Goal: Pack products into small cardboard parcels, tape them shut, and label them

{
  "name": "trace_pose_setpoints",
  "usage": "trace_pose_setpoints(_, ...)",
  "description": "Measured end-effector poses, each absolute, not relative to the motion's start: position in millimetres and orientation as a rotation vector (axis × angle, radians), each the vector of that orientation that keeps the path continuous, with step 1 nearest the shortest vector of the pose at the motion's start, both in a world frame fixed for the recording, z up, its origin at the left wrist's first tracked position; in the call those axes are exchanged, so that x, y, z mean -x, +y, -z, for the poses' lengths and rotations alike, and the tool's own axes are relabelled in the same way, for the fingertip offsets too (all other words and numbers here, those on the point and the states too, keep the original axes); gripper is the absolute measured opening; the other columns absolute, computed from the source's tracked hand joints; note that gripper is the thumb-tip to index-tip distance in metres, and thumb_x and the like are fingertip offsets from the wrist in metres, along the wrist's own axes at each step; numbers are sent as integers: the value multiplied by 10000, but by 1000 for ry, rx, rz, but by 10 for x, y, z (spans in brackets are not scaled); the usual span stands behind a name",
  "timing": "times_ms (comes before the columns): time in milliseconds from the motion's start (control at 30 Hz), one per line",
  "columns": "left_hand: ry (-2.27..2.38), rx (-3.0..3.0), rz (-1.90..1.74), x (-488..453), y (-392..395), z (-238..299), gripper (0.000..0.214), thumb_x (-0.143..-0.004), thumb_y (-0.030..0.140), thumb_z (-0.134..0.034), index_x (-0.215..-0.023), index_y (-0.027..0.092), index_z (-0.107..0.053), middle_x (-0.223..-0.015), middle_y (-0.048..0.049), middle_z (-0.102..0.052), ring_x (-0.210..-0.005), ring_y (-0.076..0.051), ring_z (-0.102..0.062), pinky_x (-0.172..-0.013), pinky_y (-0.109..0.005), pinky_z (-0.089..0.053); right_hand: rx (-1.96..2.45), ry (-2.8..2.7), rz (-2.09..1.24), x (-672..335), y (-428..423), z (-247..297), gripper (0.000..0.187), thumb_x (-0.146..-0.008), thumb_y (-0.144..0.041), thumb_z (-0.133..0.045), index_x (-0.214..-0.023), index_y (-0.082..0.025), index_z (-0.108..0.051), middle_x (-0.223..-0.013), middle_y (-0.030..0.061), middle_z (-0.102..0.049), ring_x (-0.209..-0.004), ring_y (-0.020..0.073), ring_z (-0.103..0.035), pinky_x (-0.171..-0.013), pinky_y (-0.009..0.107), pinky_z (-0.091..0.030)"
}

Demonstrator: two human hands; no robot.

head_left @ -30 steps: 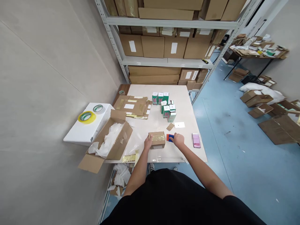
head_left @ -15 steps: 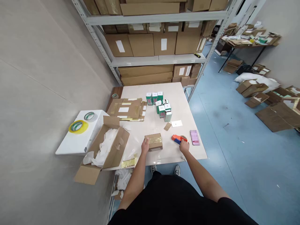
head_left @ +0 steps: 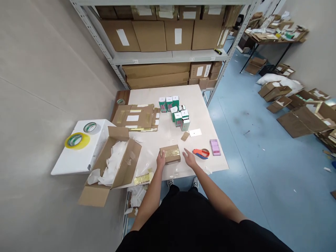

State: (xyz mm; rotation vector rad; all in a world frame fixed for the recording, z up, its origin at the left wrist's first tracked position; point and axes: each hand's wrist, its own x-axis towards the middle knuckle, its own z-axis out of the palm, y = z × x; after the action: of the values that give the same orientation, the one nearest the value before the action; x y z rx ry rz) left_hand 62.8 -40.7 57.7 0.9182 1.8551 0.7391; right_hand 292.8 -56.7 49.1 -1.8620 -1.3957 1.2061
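Observation:
A small cardboard box [head_left: 170, 154] with shiny tape across its top lies near the front of the table [head_left: 147, 147]. My left hand [head_left: 161, 159] grips its left side. Just off the box's right side is my right hand [head_left: 189, 158], empty, with its fingers apart. To the right of that hand rests an orange and blue tape dispenser [head_left: 201, 153]. A pink-purple item [head_left: 215, 147] lies further right, its surface blurred. Behind the box are a small brown cardboard piece [head_left: 185, 136] and a white card [head_left: 195, 132].
Several green-and-white boxes [head_left: 177, 119] stand mid-table, beside flattened cardboard [head_left: 135, 117]. An open carton [head_left: 131, 164] with white paper sits at the left edge. Tape rolls [head_left: 75, 140] rest on a white surface [head_left: 70, 159]. A metal shelf [head_left: 147, 57] stands behind.
My right hand has let go of the tape dispenser and moved left towards the box. My left hand stays on the box. The camera view has shifted slightly.

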Motion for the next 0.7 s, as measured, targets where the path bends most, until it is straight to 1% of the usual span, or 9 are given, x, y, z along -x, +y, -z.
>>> trace_pose_setpoints(133, 1819, -955, -731, -551, -342, -533, 699, -1017, 579, -447, -1612, 224, -348, -1623, -109, -469, -1474, -275, -477, -1192, -379, -395, 1729, -1319, -1425, -2563, -613, -555, 654, -938, -526, -590, -1523, -241, -522, -1432, 79, -661, -1371, 305, -574, -1140, 428, -441)
trace_pose_setpoints(200, 1741, -982, -729, -500, -277, -532, 725, -1000, 555, -502, -1623, 238, -308, -1607, -117, -485, -1451, -259, -504, -1158, -357, -426, 1745, -1261, -1418, -2530, -561, -626, 638, -905, -509, -628, -1482, -250, -552, -1368, 70, -694, -1317, 295, -609, -1106, 414, -464)
trace_pose_setpoints(267, 1629, -992, -711, -464, -212, -559, 694, -960, 536, -582, -1563, 243, -402, -1444, -125, -631, -1300, -255, -632, -1058, -348, -502, 1800, -1185, -1390, -2550, -477, -731, 592, -879, -509, -648, -1407, -247, -600, -1259, 70, -733, -1198, 282, -667, -1035, 400, -505)
trace_pose_setpoints(333, 1559, -989, -729, -451, -166, -615, 597, -903, 503, -666, -1425, 244, -539, -1226, -94, -726, -1103, -240, -708, -946, -340, -549, 1872, -1100, -1337, -2576, -401, -845, 566, -857, -543, -662, -1335, -243, -627, -1143, 66, -749, -1068, 267, -700, -946, 385, -536)
trace_pose_setpoints(400, 1538, -1013, -834, -450, -148, -686, 455, -867, 481, -701, -1247, 242, -626, -1120, -61, -735, -1016, -221, -707, -900, -326, -552, 1900, -1025, -1267, -2580, -370, -931, 530, -852, -609, -645, -1238, -246, -654, -1074, 55, -745, -1004, 256, -701, -892, 370, -545)
trace_pose_setpoints(467, 1509, -1067, -971, -436, -153, -750, 326, -879, 486, -677, -1085, 234, -655, -1104, -56, -727, -1033, -215, -689, -922, -320, -534, 1871, -980, -1210, -2558, -391, -960, 490, -868, -659, -593, -1110, -241, -675, -1053, 54, -745, -1014, 259, -692, -891, 365, -547)
trace_pose_setpoints(533, 1480, -1126, -1041, -393, -171, -783, 278, -910, 494, -629, -991, 231, -658, -1109, -64, -724, -1082, -223, -672, -967, -329, -512, 1823, -948, -1169, -2517, -449, -929, 476, -880, -658, -567, -1066, -233, -673, -1116, 72, -746, -1092, 274, -679, -942, 375, -543)
trace_pose_setpoints(567, 1492, -1149, -1048, -362, -181, -784, 271, -918, 491, -619, -982, 231, -661, -1121, -69, -723, -1114, -231, -662, -995, -339, -499, 1797, -940, -1151, -2492, -483, -896, 477, -878, -641, -575, -1104, -231, -669, -1198, 86, -734, -1164, 282, -662, -987, 382, -533)
trace_pose_setpoints(700, 1588, -1200, -1026, -232, -207, -692, 273, -911, 413, -634, -1117, 236, -663, -1255, -85, -697, -1238, -253, -618, -1090, -380, -445, 1705, -956, -1128, -2389, -579, -758, 633, -873, -572, -603, -1410, -240, -559, -1547, 116, -544, -1446, 279, -496, -1158, 419, -442)
